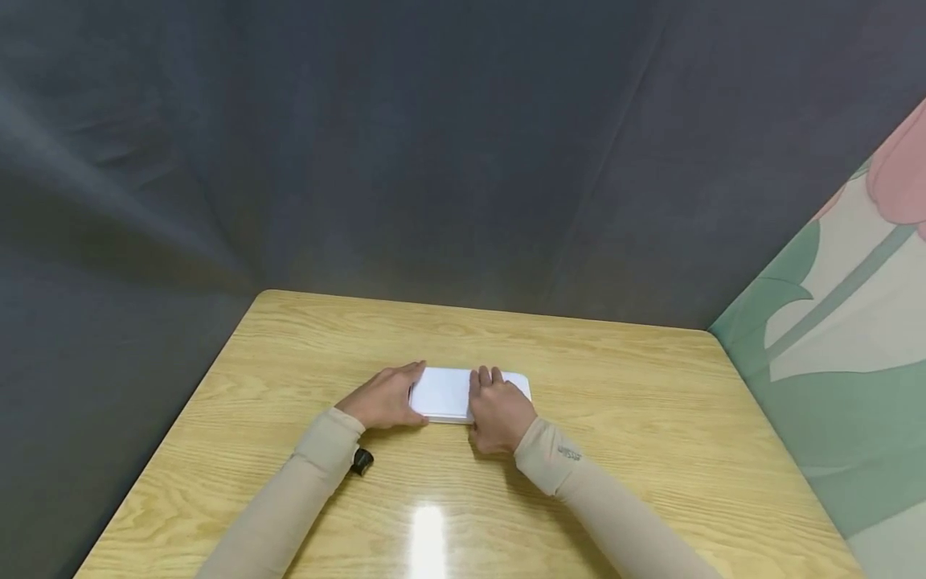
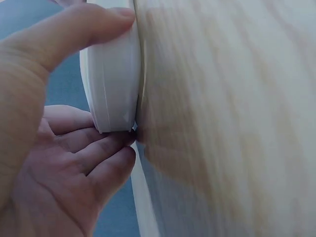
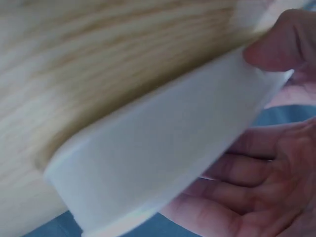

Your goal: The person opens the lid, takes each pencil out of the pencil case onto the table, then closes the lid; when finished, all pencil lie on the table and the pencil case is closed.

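A flat white case [image 1: 443,392] with rounded corners lies on the wooden table, its long side running left to right. Around its left end, my left hand [image 1: 388,399] holds it, the thumb at the near side and the fingers at the far side. My right hand [image 1: 501,414] reaches over the right part, with fingers across the top and the thumb on the near side. Close up, the left wrist view shows the case's end wall [image 2: 114,84] between thumb and fingers. In the right wrist view the long side wall [image 3: 158,143] appears smooth and plain.
The light wooden table [image 1: 340,330] ends at a dark curtain [image 1: 448,161] behind and to the left. A flower-patterned cloth [image 1: 854,386] hangs along the right edge. A small black object [image 1: 362,461] sits against the left wrist.
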The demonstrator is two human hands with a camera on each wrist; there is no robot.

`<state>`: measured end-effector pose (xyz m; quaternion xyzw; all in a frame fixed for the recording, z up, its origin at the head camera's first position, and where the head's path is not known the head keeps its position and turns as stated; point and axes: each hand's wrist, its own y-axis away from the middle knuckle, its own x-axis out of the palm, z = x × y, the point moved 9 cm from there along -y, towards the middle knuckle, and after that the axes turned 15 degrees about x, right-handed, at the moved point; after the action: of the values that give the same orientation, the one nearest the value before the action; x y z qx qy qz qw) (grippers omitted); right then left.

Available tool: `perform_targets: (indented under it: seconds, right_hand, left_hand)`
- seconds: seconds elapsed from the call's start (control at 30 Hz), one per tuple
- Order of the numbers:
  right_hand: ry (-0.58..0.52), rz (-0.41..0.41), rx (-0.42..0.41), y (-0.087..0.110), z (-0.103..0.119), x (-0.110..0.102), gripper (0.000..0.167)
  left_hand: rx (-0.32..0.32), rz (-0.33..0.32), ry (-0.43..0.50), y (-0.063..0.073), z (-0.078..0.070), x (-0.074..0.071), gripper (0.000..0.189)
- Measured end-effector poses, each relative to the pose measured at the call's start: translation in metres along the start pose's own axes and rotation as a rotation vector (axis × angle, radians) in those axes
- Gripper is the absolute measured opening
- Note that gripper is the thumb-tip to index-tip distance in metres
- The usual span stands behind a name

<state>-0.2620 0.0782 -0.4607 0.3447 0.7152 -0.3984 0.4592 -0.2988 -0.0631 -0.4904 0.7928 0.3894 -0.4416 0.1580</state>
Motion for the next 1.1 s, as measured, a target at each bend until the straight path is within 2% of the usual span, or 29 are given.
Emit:
perform_targets:
  seconds: [0.13, 0.27, 0.4, 0.47, 0.53, 0.63, 0.73, 0.93, 1.1]
  right_hand:
    - [0.017, -0.043, -0.013, -0.002, 0.002, -0.007, 0.073]
    - [-0.056, -0.011, -0.022, -0.004, -0.004, -0.013, 0.064]
    - [-0.199, 0.056, -0.072, -0.005, -0.017, -0.019, 0.045]
    - [-0.310, 0.102, -0.092, -0.006, -0.027, -0.022, 0.026]
    - [-0.454, 0.159, -0.091, -0.008, -0.039, -0.024, 0.022]
    - [-0.641, 0.256, -0.070, -0.012, -0.054, -0.025, 0.026]
    - [-0.745, 0.300, -0.029, -0.020, -0.066, -0.024, 0.033]
    - [-0.844, 0.295, 0.057, -0.039, -0.090, -0.021, 0.027]
    - [-0.911, 0.345, 0.150, -0.056, -0.111, -0.007, 0.028]
  left_hand:
    - [0.024, -0.014, 0.020, 0.000, -0.002, -0.001, 0.106]
    - [0.023, -0.027, 0.037, 0.002, 0.001, 0.000, 0.107]
    - [-0.009, -0.026, 0.054, 0.004, 0.005, 0.002, 0.111]
    - [-0.028, -0.025, 0.063, 0.004, 0.007, 0.002, 0.114]
    - [-0.051, -0.026, 0.081, 0.005, 0.009, 0.002, 0.118]
    - [-0.104, -0.027, 0.096, 0.006, 0.013, 0.002, 0.121]
    - [-0.122, -0.036, 0.084, 0.007, 0.013, 0.002, 0.115]
    - [-0.041, -0.040, 0.030, 0.007, 0.002, 0.000, 0.083]
    - [-0.014, -0.053, -0.020, 0.008, -0.003, -0.002, 0.075]
